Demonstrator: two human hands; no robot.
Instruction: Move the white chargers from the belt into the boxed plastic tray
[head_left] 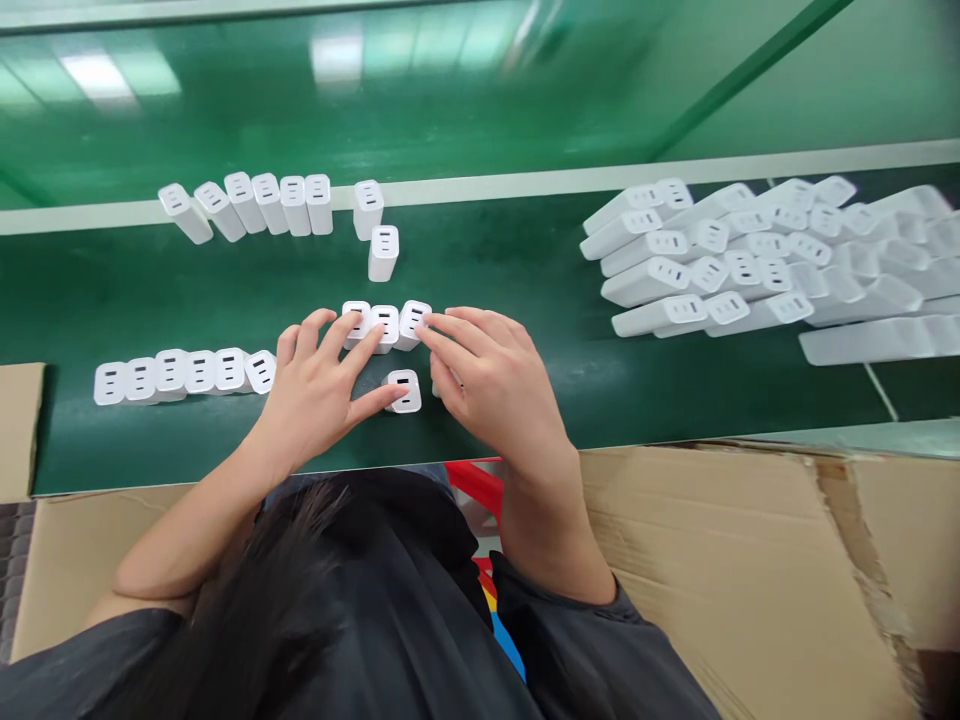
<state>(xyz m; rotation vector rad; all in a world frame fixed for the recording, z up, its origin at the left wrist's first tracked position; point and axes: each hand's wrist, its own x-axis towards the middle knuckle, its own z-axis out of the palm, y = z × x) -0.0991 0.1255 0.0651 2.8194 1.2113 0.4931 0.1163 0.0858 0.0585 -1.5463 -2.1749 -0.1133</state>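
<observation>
Three white charger blocks with port slots in their top ends stand in a short row: a left one [352, 335], a middle one [385, 328] and a right one [411, 322]. My left hand [311, 395] is spread, its fingertips on the left and middle blocks. Its thumb touches a nearer charger block [406, 392]. Outstretched fingers of my right hand [495, 375] touch the right block's side. A bit of another white piece shows beneath the right hand, mostly hidden; whether that hand grips it is unclear.
On the green table [510, 250], a row of chargers [171, 372] stands at left, another row [266, 203] behind. Two single chargers [368, 208] stand nearby. Many chargers [720, 260] lie tilted in a pile at right. Cardboard [697, 540] lies below the table's front edge.
</observation>
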